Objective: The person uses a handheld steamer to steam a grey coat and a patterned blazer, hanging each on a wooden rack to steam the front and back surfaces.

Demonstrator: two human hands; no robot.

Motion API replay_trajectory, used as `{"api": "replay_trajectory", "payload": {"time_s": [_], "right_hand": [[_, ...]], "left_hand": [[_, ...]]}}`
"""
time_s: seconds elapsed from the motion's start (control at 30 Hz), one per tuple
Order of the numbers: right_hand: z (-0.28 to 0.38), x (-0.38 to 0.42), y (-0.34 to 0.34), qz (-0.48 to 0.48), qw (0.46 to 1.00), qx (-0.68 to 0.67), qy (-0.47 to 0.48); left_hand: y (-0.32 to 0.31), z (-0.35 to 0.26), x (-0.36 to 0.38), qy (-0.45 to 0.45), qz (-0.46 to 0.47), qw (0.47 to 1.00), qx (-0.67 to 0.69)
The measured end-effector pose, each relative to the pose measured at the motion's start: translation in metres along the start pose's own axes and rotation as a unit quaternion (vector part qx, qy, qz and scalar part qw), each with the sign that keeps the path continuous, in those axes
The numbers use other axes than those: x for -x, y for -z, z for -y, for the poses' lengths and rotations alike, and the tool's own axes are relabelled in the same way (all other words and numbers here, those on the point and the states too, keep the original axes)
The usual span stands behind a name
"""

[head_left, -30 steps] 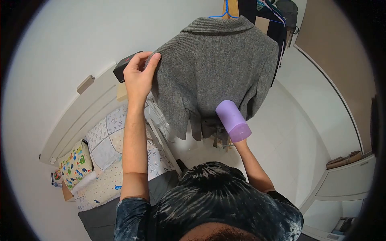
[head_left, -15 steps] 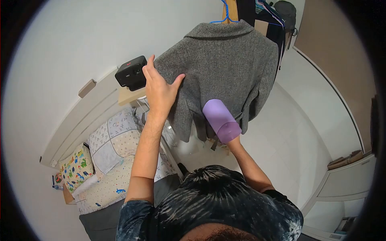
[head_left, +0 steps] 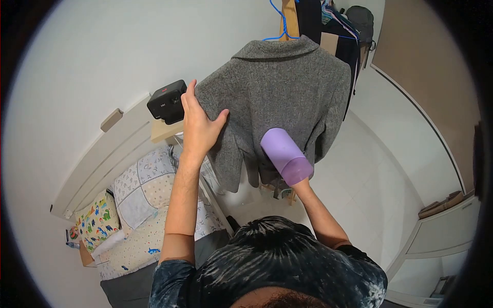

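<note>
A grey tweed jacket (head_left: 292, 87) hangs on a blue hanger (head_left: 284, 32), its back towards me. My left hand (head_left: 201, 126) rests against the sleeve at the left, fingers stretched up along its outer edge and thumb spread over the cloth. Low in front of the jacket's back is a purple cylinder with a see-through end, which looks like a handheld garment steamer (head_left: 281, 149). My right hand (head_left: 302, 186) is wrapped round it from behind; the steamer hides most of the fingers. Its rounded top overlaps the jacket's lower middle.
Behind my left hand, a black projector-like box (head_left: 167, 102) stands on a small wooden shelf (head_left: 163, 130). A bed with pillows (head_left: 138, 192) lies at the left. Clothes and a grey cap (head_left: 359, 23) hang at the back right, near a white cabinet (head_left: 441, 233).
The view has tilted, so the jacket sits slightly lower. The steamer has shifted a little up and right against the jacket. My left hand stays at the sleeve, slightly lower.
</note>
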State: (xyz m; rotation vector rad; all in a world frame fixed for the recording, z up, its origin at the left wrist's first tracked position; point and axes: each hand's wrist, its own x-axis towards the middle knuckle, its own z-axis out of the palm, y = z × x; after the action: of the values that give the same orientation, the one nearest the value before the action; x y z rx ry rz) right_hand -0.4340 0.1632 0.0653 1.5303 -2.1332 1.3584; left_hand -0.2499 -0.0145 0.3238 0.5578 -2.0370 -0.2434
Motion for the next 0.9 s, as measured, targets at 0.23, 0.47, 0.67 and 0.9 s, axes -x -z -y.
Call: {"api": "replay_trajectory", "payload": {"time_s": [0.23, 0.47, 0.67, 0.9], "right_hand": [[0.031, -0.039, 0.027, 0.008, 0.995, 0.053, 0.082], [0.035, -0.118, 0.051, -0.124, 0.986, -0.016, 0.108], [-0.003, -0.111, 0.069, -0.122, 0.991, 0.032, 0.046], [-0.042, -0.006, 0.047, -0.056, 0.981, 0.163, 0.089]], "left_hand": [[0.006, 0.001, 0.004, -0.014, -0.013, 0.999, 0.032], [-0.002, 0.022, 0.008, -0.005, -0.047, 0.988, 0.146], [0.001, 0.027, 0.008, 0.082, -0.049, 0.976, 0.197], [0.007, 0.02, -0.004, 0.073, -0.043, 0.982, 0.171]]}}
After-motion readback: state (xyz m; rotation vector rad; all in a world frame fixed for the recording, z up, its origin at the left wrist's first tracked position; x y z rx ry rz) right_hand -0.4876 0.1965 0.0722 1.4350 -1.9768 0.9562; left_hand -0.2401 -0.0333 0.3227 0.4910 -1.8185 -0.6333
